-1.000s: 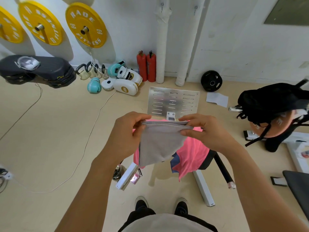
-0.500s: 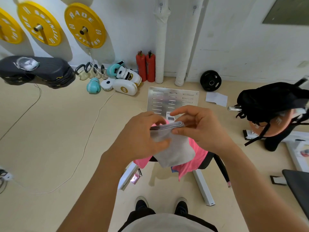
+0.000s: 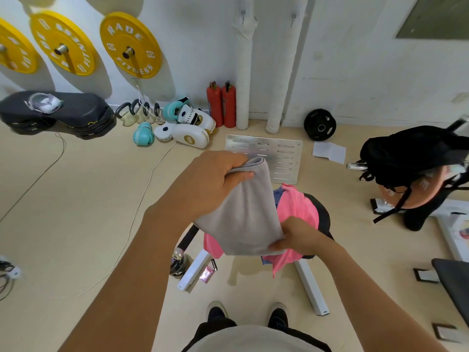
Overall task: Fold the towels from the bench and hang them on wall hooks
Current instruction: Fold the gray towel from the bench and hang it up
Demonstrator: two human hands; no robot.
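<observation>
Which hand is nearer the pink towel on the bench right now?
Right. The right hand grips the grey towel's lower corner directly over the pink towel; the left hand holds its top, farther away.

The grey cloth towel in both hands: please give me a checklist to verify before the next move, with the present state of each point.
1. Left hand grips the top of the grey cloth towel: ok.
2. Right hand pinches its lower corner: ok.
3. Towel hangs above the floor: ok.
4. Fold edges aligned: cannot tell.
5. Metal wall hooks free: ok.
6. Pink cloth towel lies on the black bench, not yet folded: not ok.
</observation>
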